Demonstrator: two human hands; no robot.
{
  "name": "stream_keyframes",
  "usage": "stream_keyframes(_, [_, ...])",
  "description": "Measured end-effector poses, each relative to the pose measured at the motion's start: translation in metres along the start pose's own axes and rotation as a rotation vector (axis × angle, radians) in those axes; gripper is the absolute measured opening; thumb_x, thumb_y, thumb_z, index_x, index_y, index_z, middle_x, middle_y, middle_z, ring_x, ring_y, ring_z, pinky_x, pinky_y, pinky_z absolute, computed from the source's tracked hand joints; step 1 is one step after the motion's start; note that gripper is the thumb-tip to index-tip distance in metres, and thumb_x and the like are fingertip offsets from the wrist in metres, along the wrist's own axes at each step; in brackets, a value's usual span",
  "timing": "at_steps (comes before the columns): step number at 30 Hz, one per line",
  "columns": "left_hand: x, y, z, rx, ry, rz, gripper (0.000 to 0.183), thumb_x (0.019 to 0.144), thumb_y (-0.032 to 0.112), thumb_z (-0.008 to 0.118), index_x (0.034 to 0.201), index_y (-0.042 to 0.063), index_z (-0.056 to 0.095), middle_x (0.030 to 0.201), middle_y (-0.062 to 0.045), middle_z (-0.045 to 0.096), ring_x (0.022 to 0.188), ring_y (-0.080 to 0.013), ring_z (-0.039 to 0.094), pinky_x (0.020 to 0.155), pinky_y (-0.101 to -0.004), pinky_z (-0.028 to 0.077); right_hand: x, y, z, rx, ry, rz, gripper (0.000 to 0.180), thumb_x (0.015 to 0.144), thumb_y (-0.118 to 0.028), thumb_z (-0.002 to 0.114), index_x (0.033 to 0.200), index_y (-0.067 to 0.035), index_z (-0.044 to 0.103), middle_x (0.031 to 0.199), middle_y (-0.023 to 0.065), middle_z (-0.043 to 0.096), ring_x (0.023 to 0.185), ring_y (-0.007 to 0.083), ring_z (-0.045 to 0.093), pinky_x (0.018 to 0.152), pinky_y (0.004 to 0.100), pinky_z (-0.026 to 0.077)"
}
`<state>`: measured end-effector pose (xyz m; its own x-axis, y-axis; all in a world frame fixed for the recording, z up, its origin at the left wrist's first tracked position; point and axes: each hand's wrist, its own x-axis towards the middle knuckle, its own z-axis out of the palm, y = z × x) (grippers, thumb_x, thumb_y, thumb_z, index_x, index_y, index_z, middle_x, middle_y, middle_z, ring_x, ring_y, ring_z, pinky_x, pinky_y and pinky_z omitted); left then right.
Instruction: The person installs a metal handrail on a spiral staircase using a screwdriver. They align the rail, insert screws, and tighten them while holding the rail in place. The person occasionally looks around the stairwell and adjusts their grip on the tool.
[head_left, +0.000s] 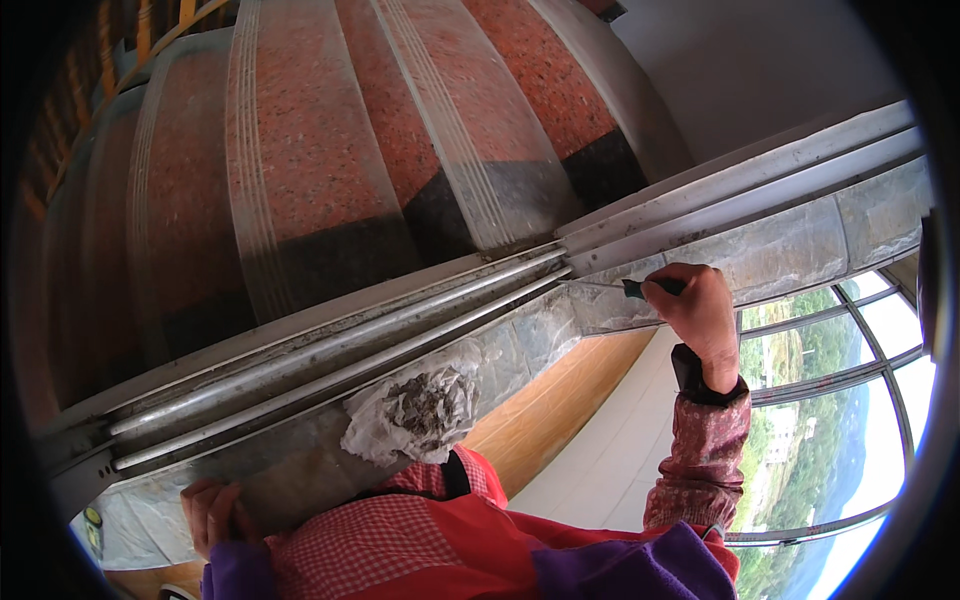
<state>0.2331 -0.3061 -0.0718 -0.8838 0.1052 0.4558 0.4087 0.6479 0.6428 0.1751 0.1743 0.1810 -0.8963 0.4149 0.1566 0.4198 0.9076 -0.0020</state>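
My right hand (694, 300) grips the dark green handle of a thin screwdriver-like tool (634, 288). Its slim metal shaft (592, 283) reaches left, and the tip is by the end of the front rail of a sliding-window track (337, 364). Dark dirt lies in the grooves along the two metal rails. My left hand (214, 514) rests with curled fingers on the stone-tiled sill (277, 472); its thumb and palm are hidden. Between the hands, a crumpled white paper wad (412, 412) lies on the sill, with dark debris heaped on it.
Beyond the track are red speckled stone stairs (315, 135) with dark ends. A wooden railing (161, 45) stands at upper left. A gridded window (817, 375) is at right. A small yellow-and-black object (93, 525) lies at the sill's left end.
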Motion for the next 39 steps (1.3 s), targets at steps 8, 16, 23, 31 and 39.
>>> stream_keyframes(8, [-0.001,-0.001,0.0,0.013,-0.006,-0.001,0.02,0.079,0.0,0.061,0.097,0.005,0.068,0.089,-0.012,0.061,0.09,-0.032,0.061,0.08,-0.0433,0.051,0.029,0.01,0.003,0.54,-0.124,0.002,0.011,0.087,-0.008,0.071,0.096,-0.001,0.073,0.071,0.003,0.067,0.052,0.0069,0.056,0.048,0.0221,0.044])
stream_keyframes(16, [0.0,0.0,0.0,0.018,0.005,0.016,0.021,0.079,0.002,0.061,0.099,0.005,0.067,0.087,-0.012,0.059,0.088,-0.0314,0.06,0.079,-0.0429,0.05,0.046,-0.017,0.037,0.686,-0.107,-0.026,0.016,0.091,-0.015,0.072,0.081,-0.002,0.069,0.071,0.0005,0.069,0.05,0.0031,0.05,0.043,0.0208,0.038])
stream_keyframes(23, [0.0,0.004,0.001,0.029,0.02,-0.03,0.023,0.079,-0.001,0.06,0.1,0.006,0.067,0.086,-0.012,0.059,0.087,-0.0311,0.06,0.079,-0.0424,0.05,0.033,-0.051,0.047,0.713,-0.005,-0.197,0.021,0.091,-0.012,0.069,0.074,0.001,0.068,0.064,0.0021,0.068,0.061,0.0054,0.056,0.06,0.0235,0.046])
stream_keyframes(31, [-0.004,-0.001,-0.001,0.052,-0.011,-0.013,0.019,0.087,0.005,0.058,0.105,0.007,0.065,0.089,-0.014,0.059,0.089,-0.0328,0.059,0.08,-0.0442,0.05,0.04,-0.038,0.046,0.732,0.127,-0.045,0.021,0.091,-0.013,0.067,0.077,0.003,0.068,0.066,0.0041,0.07,0.063,0.0051,0.058,0.062,0.0229,0.047])
stream_keyframes(39, [-0.003,-0.003,-0.001,0.047,-0.019,-0.007,0.021,0.087,0.005,0.057,0.106,0.007,0.065,0.09,-0.015,0.06,0.089,-0.0339,0.059,0.08,-0.0446,0.05,0.018,-0.037,0.047,0.78,0.108,-0.047,0.019,0.091,-0.012,0.067,0.078,0.002,0.069,0.067,0.002,0.07,0.062,0.004,0.057,0.061,0.022,0.046])
